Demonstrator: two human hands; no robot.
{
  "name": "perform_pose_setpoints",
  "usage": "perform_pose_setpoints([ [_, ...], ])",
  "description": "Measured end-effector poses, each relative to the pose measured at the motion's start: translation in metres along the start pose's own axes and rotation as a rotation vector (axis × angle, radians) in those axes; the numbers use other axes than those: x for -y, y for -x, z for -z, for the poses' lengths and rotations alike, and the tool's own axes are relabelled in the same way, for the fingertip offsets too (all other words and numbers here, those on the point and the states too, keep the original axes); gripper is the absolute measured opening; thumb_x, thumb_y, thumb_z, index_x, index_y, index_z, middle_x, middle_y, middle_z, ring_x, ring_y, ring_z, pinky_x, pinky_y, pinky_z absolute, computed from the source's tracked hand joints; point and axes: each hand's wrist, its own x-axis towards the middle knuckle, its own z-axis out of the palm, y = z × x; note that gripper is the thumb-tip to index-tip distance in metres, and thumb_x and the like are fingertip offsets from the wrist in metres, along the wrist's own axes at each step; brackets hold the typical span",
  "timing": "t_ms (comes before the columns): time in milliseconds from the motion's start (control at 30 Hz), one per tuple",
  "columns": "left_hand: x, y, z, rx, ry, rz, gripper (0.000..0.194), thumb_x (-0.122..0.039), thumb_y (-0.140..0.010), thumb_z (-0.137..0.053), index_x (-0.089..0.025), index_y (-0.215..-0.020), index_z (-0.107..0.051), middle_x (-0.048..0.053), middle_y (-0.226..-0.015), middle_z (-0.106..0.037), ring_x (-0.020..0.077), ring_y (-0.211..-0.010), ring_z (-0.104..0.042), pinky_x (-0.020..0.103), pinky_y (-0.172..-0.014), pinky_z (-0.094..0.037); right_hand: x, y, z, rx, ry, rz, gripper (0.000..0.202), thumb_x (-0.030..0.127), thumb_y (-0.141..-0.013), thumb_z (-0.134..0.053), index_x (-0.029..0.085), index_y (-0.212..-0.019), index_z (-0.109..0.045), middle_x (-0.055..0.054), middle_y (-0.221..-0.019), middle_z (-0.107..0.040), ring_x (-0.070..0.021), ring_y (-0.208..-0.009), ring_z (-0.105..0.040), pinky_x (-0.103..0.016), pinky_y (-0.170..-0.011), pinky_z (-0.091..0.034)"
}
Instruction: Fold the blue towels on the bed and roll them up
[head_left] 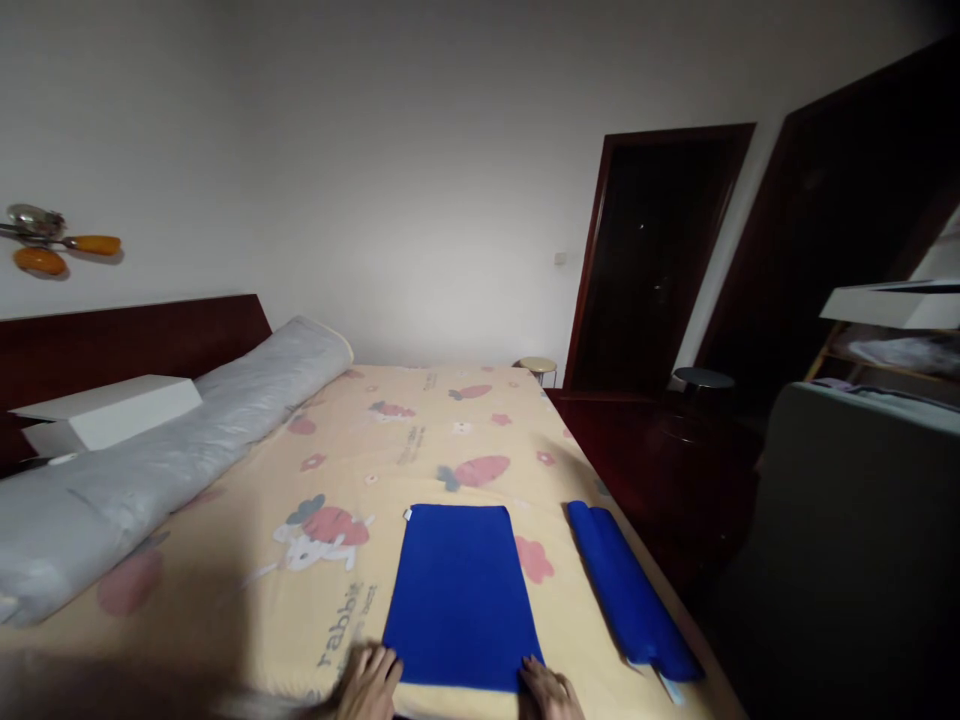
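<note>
Flat rectangular blue cloth point(461, 595) laid on beige rabbit-printed bedsheet point(405, 465), near corners touched by curled left hand point(371, 682) and right hand point(551, 688) — whether pinched cannot be told, both cut off below — blue fabric roll point(630, 590) placed at right.

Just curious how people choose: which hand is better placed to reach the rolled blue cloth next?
Probably the right hand: it rests at the flat blue cloth's near right corner, on the side nearer the rolled blue cloth. The left hand is at the near left corner, farther away.
</note>
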Motion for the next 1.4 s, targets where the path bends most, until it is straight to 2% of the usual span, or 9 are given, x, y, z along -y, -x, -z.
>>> perform_pose_setpoints([
  [267, -0.011, -0.008, 0.031, 0.030, -0.016, 0.087, 0.060, 0.004, -0.078, -0.034, -0.022, -0.124, -0.061, 0.008, -0.130, -0.064, 0.0249, -0.129, -0.051, 0.046, -0.112, -0.035, 0.019, -0.008, 0.032, -0.061, -0.226, -0.136, 0.034, 0.022, -0.083, -0.048, 0.025, -0.105, -0.074, -0.008, -0.109, -0.074, -0.0237, -0.101, -0.068, -0.035, -0.091, -0.052],
  [567, 0.001, -0.013, 0.080, 0.025, 0.278, 0.065, 0.033, -0.001, -0.070, -0.043, -0.023, -0.084, -0.065, 0.003, -0.098, -0.066, 0.0197, -0.103, -0.056, 0.034, -0.096, -0.040, 0.017, -0.025, 0.047, -0.204, -0.430, -0.412, 0.040, 0.052, -0.075, -0.052, 0.020, -0.080, -0.075, -0.013, -0.084, -0.075, -0.0282, -0.083, -0.069, -0.040, -0.081, -0.055],
  [733, 0.015, -0.027, 0.074, 0.005, 0.557, 0.220, 0.028, -0.003, -0.064, -0.048, -0.022, -0.077, -0.064, -0.002, -0.080, -0.065, 0.0168, -0.086, -0.060, 0.028, -0.081, -0.044, 0.015, -0.035, 0.047, -0.186, -0.433, -0.435, 0.035, 0.043, -0.076, -0.047, 0.019, -0.079, -0.071, -0.009, -0.080, -0.073, -0.0256, -0.079, -0.068, -0.037, -0.076, -0.053],
  [867, 0.028, -0.045, 0.063, 0.043, 0.598, 0.293, 0.025, -0.007, -0.071, -0.045, -0.020, -0.081, -0.064, -0.003, -0.075, -0.068, 0.0150, -0.076, -0.064, 0.025, -0.070, -0.046, 0.016, -0.046, 0.052, -0.147, -0.413, -0.428, 0.026, 0.035, -0.077, -0.046, 0.020, -0.078, -0.066, -0.005, -0.074, -0.070, -0.0218, -0.072, -0.065, -0.032, -0.070, -0.050],
  [1000, 0.027, -0.050, 0.052, 0.034, 0.526, 0.355, 0.026, -0.006, -0.072, -0.045, -0.019, -0.083, -0.064, -0.001, -0.080, -0.070, 0.0158, -0.081, -0.065, 0.026, -0.076, -0.046, 0.015, -0.048, 0.050, -0.120, -0.371, -0.431, 0.021, 0.033, -0.078, -0.047, 0.021, -0.078, -0.064, -0.004, -0.074, -0.068, -0.0216, -0.072, -0.063, -0.032, -0.071, -0.047],
  [1100, 0.013, -0.048, 0.044, 0.005, 0.406, 0.389, 0.040, -0.004, -0.072, -0.046, -0.018, -0.105, -0.064, 0.006, -0.102, -0.071, 0.0202, -0.102, -0.063, 0.033, -0.093, -0.042, 0.017, -0.045, 0.043, -0.140, -0.244, -0.412, 0.020, 0.028, -0.079, -0.046, 0.021, -0.081, -0.064, -0.006, -0.078, -0.068, -0.0215, -0.075, -0.062, -0.032, -0.074, -0.046],
  [1200, -0.002, -0.047, 0.040, -0.019, 0.134, 0.366, 0.052, -0.003, -0.076, -0.043, -0.015, -0.125, -0.057, 0.014, -0.129, -0.062, 0.0251, -0.124, -0.053, 0.042, -0.107, -0.033, 0.022, -0.040, 0.034, -0.205, -0.065, -0.384, 0.022, 0.025, -0.080, -0.048, 0.019, -0.093, -0.064, -0.007, -0.083, -0.067, -0.0216, -0.078, -0.061, -0.033, -0.075, -0.044],
  [1267, -0.008, -0.046, 0.040, -0.028, -0.020, 0.320, 0.051, -0.004, -0.081, -0.039, -0.016, -0.127, -0.058, 0.014, -0.132, -0.060, 0.0265, -0.127, -0.050, 0.046, -0.107, -0.033, 0.026, -0.036, 0.029, -0.258, 0.048, -0.365, 0.026, 0.024, -0.083, -0.048, 0.018, -0.103, -0.063, -0.008, -0.087, -0.066, -0.0221, -0.081, -0.060, -0.033, -0.074, -0.043],
  [1400, -0.007, -0.044, 0.044, 0.049, 0.011, 0.160, 0.054, -0.003, -0.085, -0.034, -0.024, -0.128, -0.059, 0.009, -0.133, -0.060, 0.0241, -0.129, -0.047, 0.047, -0.109, -0.032, 0.026, -0.028, 0.021, -0.266, 0.138, -0.252, 0.027, 0.016, -0.085, -0.043, 0.019, -0.102, -0.064, -0.009, -0.087, -0.065, -0.0209, -0.081, -0.058, -0.033, -0.075, -0.042],
])
